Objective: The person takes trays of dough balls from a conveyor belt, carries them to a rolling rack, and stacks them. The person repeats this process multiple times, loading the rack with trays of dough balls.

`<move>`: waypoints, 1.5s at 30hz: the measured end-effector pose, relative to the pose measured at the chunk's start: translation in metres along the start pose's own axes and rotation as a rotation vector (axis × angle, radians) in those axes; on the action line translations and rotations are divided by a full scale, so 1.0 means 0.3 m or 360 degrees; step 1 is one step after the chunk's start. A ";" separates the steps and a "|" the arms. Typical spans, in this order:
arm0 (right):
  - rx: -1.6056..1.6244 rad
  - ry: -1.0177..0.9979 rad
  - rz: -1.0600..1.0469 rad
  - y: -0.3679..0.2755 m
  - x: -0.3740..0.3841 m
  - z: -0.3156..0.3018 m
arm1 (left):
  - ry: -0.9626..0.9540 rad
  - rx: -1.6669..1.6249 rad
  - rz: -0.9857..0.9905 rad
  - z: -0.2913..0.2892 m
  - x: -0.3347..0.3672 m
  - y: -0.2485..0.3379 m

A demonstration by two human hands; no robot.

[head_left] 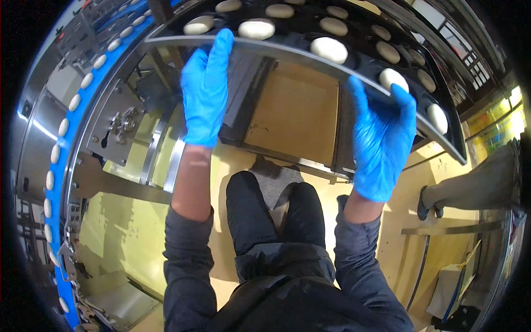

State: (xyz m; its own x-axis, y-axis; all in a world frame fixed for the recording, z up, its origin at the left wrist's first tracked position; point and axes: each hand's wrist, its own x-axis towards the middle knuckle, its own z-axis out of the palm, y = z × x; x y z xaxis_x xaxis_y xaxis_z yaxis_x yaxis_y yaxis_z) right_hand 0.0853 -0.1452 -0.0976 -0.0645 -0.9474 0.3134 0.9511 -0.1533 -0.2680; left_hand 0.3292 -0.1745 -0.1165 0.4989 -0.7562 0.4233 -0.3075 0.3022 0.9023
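Observation:
A wide black baking tray with a metal rim spans the top of the head view, tilted down toward the right. Pale oval dough pieces sit on it in rows. My left hand, in a blue glove, grips the near rim left of the middle, its thumb or finger over the edge. Farther right, my right hand, gloved the same way, holds that rim, with fingertips near a dough piece. The fingers under the tray are hidden.
Along the left runs a blue conveyor belt carrying a single line of dough pieces, beside a metal machine frame. Below the tray stands a dark rack frame. Another person's leg shows at right, near a metal bar.

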 end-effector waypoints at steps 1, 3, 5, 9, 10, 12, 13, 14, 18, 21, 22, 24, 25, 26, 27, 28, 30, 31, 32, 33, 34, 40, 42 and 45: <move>-0.0114 0.0047 0.0044 -0.003 0.042 0.014 | 0.0121 0.0109 -0.0007 -0.021 0.015 0.048; -0.0080 0.0017 0.0015 0.020 0.152 -0.056 | 0.0597 0.0325 0.0558 -0.078 0.126 -0.030; -0.0047 0.0080 0.0097 0.015 0.266 -0.091 | 0.0793 0.0590 0.1004 -0.072 0.199 -0.059; -0.0290 0.0030 0.0391 0.125 0.333 -0.076 | 0.0631 0.1019 0.0810 -0.045 0.281 0.001; -0.0348 -0.0013 0.0591 0.146 0.340 -0.067 | 0.0572 0.1033 0.0550 -0.036 0.300 -0.001; -0.0203 -0.0128 0.0573 0.196 0.394 -0.066 | 0.0661 0.1124 0.0755 -0.062 0.322 -0.015; -0.0179 -0.0176 0.0517 0.206 0.416 -0.073 | 0.0665 0.1166 0.0845 -0.055 0.310 -0.015; -0.0151 -0.0225 0.0465 0.221 0.440 -0.080 | 0.0671 0.1213 0.0935 -0.052 0.310 -0.023; -0.0313 -0.0265 0.0321 0.205 0.621 -0.134 | 0.0567 0.1343 0.1142 -0.005 0.297 -0.067; -0.0224 -0.0382 0.0314 0.241 0.840 -0.217 | 0.0547 0.1355 0.1239 -0.023 0.320 -0.104; -0.0151 -0.0402 0.0374 0.262 0.889 -0.215 | 0.0537 0.1296 0.1299 -0.031 0.330 -0.114; -0.0505 -0.0357 0.0187 0.310 0.977 -0.220 | 0.0591 0.1293 0.1272 -0.033 0.338 -0.137; -0.0686 -0.0402 0.0128 0.306 1.060 -0.260 | 0.0612 0.1312 0.1266 -0.032 0.348 -0.152; -0.0859 -0.0449 0.0075 0.309 1.139 -0.295 | 0.0637 0.1343 0.1257 -0.038 0.357 -0.168; -0.0736 -0.0416 0.0155 0.313 1.207 -0.294 | 0.0685 0.1372 0.1255 -0.038 0.361 -0.160; -0.0613 -0.0370 0.0252 0.329 1.268 -0.312 | 0.0705 0.1367 0.1236 -0.042 0.362 -0.166; -0.1327 -0.0801 -0.0091 0.253 1.442 -0.414 | 0.0720 0.1283 0.1204 -0.019 0.359 -0.172; -0.2183 -0.1271 -0.0611 0.107 1.575 -0.471 | 0.0757 0.1191 0.1257 0.027 0.367 -0.158; -0.2032 -0.1140 -0.0472 0.187 1.583 -0.475 | 0.0755 0.1236 0.1236 0.004 0.360 -0.166; -0.1875 -0.1001 -0.0337 0.259 1.582 -0.479 | 0.0752 0.1277 0.1215 -0.019 0.349 -0.169; -0.1704 -0.0859 -0.0218 0.334 1.574 -0.475 | 0.0753 0.1322 0.1206 -0.046 0.349 -0.170; -0.2832 -0.1015 -0.1371 0.202 1.664 -0.588 | 0.0772 0.1147 0.1217 0.006 0.358 -0.161; -0.1658 -0.0483 -0.0499 0.357 1.420 -0.597 | 0.0771 0.1271 0.1209 -0.015 0.359 -0.185; -0.0827 -0.0294 -0.0030 0.366 0.969 -0.566 | 0.0695 0.1341 0.1279 -0.031 0.350 -0.166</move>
State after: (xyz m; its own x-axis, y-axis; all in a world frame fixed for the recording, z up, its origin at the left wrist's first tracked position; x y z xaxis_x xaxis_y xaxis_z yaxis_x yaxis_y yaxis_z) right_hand 0.1197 -0.4852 -0.1905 0.0186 -0.8852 0.4648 0.6731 -0.3327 -0.6605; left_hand 0.4043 -0.2635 -0.1162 0.1066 -0.2243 0.9687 -0.9940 0.0016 0.1098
